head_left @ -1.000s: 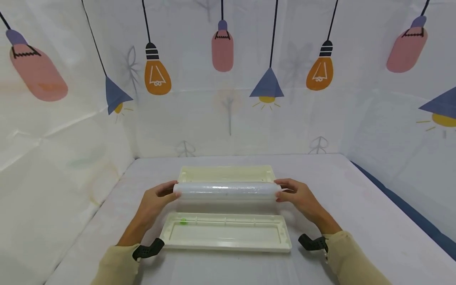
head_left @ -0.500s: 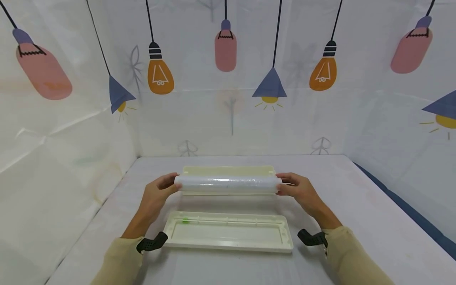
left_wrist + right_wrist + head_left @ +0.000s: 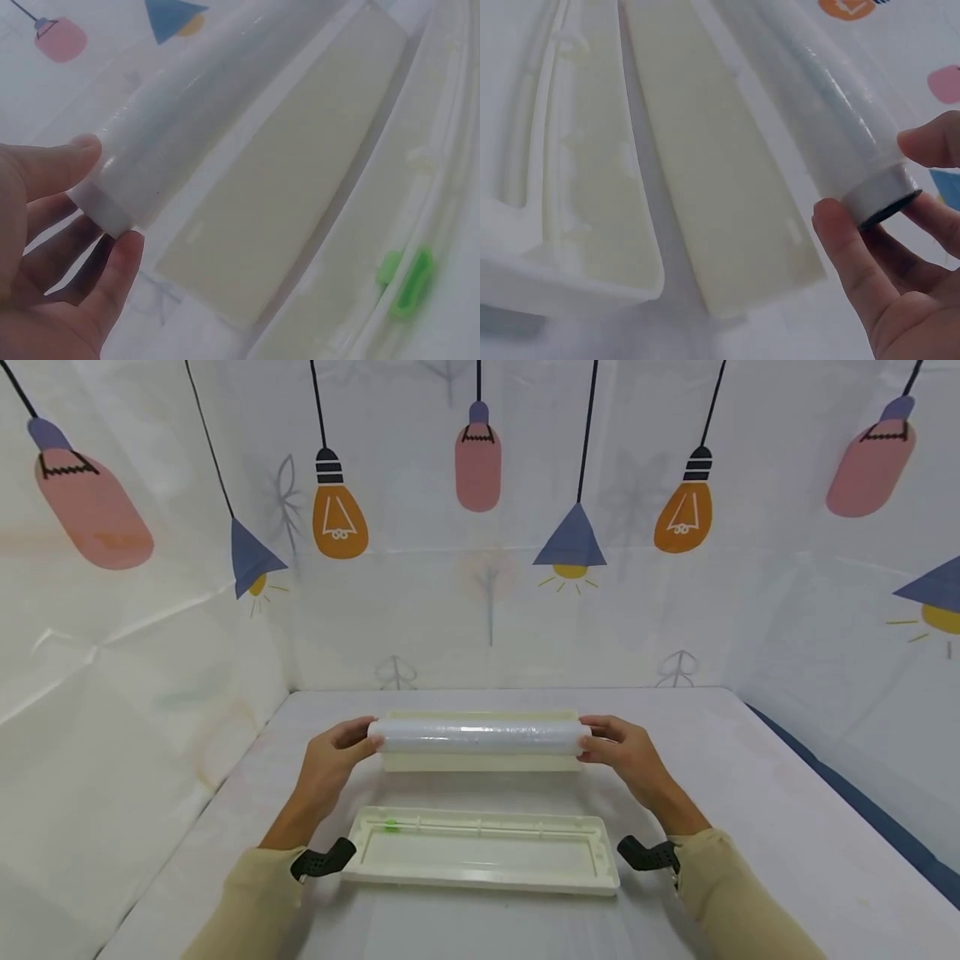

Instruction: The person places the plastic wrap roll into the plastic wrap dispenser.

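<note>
A roll of plastic wrap (image 3: 480,737) lies level between my two hands, over a long cream box (image 3: 480,763) on the table. My left hand (image 3: 332,764) holds its left end; in the left wrist view the thumb (image 3: 79,154) is on top of the tube and the other fingers are under its end. At the other end my right hand (image 3: 624,752) grips the roll between thumb and fingers, and the right wrist view shows the tube's dark hollow opening (image 3: 891,210). The roll hides most of the box's inside.
Nearer to me lies a cream lid (image 3: 480,852), its inner side up, with a rail and a green slider (image 3: 392,826) on it. White table cloth (image 3: 480,931) surrounds both parts. A lamp-patterned curtain (image 3: 420,610) stands behind the table.
Both hands have raised the roll and moved it away from me, from the gap in front of the box to over it. The lid has stayed put.
</note>
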{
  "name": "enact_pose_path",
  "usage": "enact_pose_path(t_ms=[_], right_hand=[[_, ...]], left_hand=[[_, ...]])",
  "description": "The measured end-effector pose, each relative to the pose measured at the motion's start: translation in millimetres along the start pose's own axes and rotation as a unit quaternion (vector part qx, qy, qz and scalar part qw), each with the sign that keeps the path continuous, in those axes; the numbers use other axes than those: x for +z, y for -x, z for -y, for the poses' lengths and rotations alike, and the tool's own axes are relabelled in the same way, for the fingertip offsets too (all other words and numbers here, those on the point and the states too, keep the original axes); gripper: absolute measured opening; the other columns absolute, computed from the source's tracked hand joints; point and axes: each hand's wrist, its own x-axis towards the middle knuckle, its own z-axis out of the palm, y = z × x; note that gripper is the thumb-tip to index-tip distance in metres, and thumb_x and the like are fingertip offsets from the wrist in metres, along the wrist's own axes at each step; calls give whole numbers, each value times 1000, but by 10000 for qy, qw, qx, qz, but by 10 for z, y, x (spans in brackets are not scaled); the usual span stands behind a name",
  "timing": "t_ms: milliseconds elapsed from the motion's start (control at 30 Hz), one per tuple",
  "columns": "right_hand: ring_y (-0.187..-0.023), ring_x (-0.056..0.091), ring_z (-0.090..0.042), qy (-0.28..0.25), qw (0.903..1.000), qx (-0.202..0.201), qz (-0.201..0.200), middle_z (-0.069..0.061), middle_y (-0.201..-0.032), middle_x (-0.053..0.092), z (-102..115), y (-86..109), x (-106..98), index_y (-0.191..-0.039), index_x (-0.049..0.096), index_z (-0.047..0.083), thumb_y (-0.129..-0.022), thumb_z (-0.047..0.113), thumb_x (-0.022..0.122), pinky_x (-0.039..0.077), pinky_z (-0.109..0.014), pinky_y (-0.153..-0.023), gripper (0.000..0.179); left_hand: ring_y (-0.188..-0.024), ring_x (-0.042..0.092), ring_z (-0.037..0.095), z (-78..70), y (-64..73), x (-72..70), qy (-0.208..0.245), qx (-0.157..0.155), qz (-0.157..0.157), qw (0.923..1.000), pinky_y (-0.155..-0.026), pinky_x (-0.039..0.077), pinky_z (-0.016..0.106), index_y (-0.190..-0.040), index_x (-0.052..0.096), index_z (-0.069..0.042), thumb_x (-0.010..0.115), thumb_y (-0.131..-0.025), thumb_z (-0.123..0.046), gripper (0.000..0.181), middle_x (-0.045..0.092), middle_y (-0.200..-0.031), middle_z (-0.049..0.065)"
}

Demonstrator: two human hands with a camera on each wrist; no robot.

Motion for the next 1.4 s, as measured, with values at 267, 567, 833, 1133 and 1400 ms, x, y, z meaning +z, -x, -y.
enact_pose_path(t_ms=[267, 567, 833, 1133, 1400], right_hand=[[-107, 64, -33, 27, 9999, -50, -120, -23, -131, 57, -3, -32, 7, -138, 53, -3, -95, 24, 72, 58, -36, -86, 54], [-106, 65, -27, -91, 9999, -25, -122, -25, -132, 56, -10, -73, -14, -139, 52, -5, -95, 22, 72, 57, -35, -87, 55], [-104, 66, -27, -224, 9997, 23, -120, -28, -132, 55, 8, -145, -41, -141, 49, -7, -96, 20, 71, 56, -38, -90, 57], [-102, 66, -28, -245, 9993, 206, -185, -29, -131, 54, -18, -234, -27, -141, 49, -7, -97, 19, 70, 56, -35, -89, 55], [-95, 68, -21, -283, 9989, 232, -276, -28, -128, 55, -52, -291, -11, -141, 50, -8, -96, 18, 70, 57, -33, -86, 55]], left_hand=[[-113, 60, 10, -9, -51, 9, 78, -114, 29, 9999, -91, 50, 18, -140, 56, 0, 77, -91, -30, 62, 59, -136, 14], [-121, 57, 16, -30, -72, 22, 92, -168, 73, 9998, -92, 48, 15, -144, 53, -1, 75, -93, -26, 61, 55, -142, 16], [-126, 54, 25, -54, -144, 33, -107, -127, 89, 9998, -93, 47, 15, -145, 50, 1, 74, -94, -22, 61, 55, -142, 18], [-132, 51, 30, -51, -225, 3, -373, -446, 64, 9983, -113, 36, 47, -145, 52, -3, 75, -93, -25, 62, 55, -143, 17], [-133, 50, 29, -60, -286, -1, -338, -509, 90, 9981, -114, 35, 47, -146, 52, -4, 75, -93, -25, 61, 54, -143, 17]])
